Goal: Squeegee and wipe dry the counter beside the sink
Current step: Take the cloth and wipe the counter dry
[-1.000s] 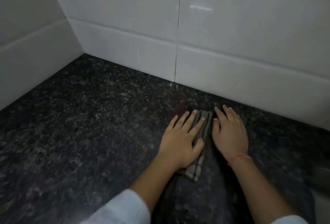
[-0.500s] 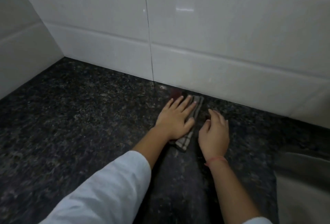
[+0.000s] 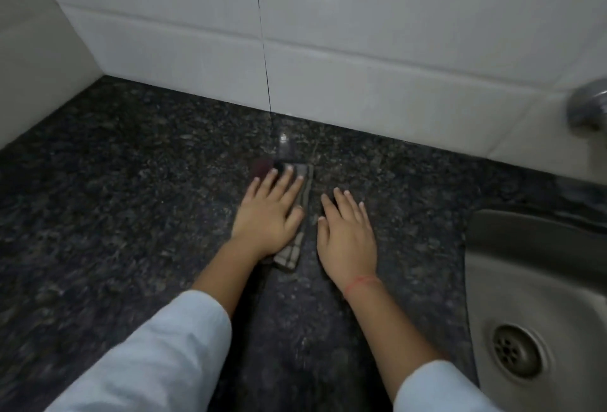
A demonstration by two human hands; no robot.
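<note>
Folded checked cloth (image 3: pixel 303 214) pinned flat on the dark speckled tabletop (image 3: pixel 131 198), left of the sink (image 3: pixel 525 280) and short of the white tiled wall (image 3: pixel 328 90). Long axis running from near the body toward that wall, roughly parallel to the sink's left rim. Left hand (image 3: pixel 267 214) spread wide, palm down on top of the cloth, covering most of it, with only the sinkward edge and the near corner showing. Right hand (image 3: pixel 348 241) also spread flat, holding nothing, on bare stone just beside the cloth, between it and the sink; whether touching the cloth's edge, impossible to tell. Left hand therefore the one in command of the cloth. Probably mid-wipe in the drying stage. No squeegee in sight. Unwiped-looking stone lying mostly away from the sink, toward the corner, so next stroke likely sideways across the cloth's long axis.
</note>
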